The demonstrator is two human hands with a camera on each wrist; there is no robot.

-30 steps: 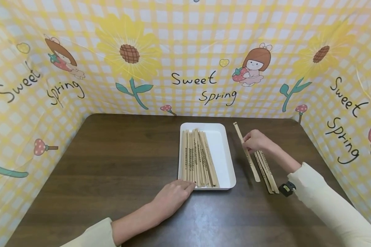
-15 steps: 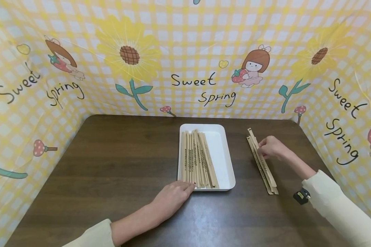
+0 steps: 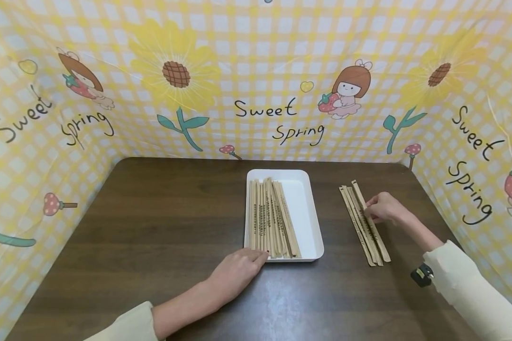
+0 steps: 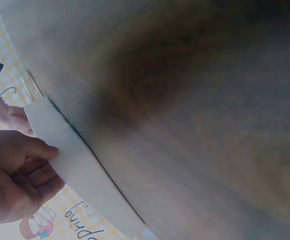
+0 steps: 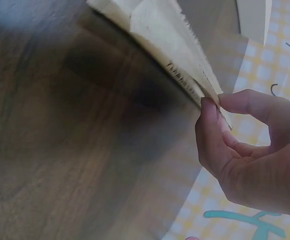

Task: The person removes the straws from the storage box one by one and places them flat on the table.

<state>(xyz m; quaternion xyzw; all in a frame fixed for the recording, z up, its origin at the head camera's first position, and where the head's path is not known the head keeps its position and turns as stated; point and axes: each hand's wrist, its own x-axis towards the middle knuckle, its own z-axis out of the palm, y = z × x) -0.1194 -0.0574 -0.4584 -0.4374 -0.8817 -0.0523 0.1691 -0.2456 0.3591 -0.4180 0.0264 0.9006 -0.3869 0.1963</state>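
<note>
A white tray (image 3: 316, 237) on the table holds several straws in brown printed paper wrappers (image 3: 262, 218), lying lengthwise along its left side. My left hand (image 3: 239, 270) holds the tray's near left rim; the left wrist view has the thumb against the outer wall (image 4: 79, 165). To the tray's right, my right hand (image 3: 386, 208) pinches one paper-wrapped straw (image 3: 377, 239) between thumb and fingertips. That straw is tilted, just right of a few more wrapped straws (image 3: 358, 232). In the right wrist view, the wrapper (image 5: 160, 40) runs from the fingertips up to the left.
A dark brown wooden table (image 3: 166, 213) lies beneath everything. Yellow checked cloth (image 3: 256, 61) with flower and cartoon prints stands round its back and sides. On the right wrist sits a small black device (image 3: 422, 274).
The right hand has moved right with its pinched straw, from beside the tray, across the loose straws, to their right side. The left hand has stayed on the tray rim.
</note>
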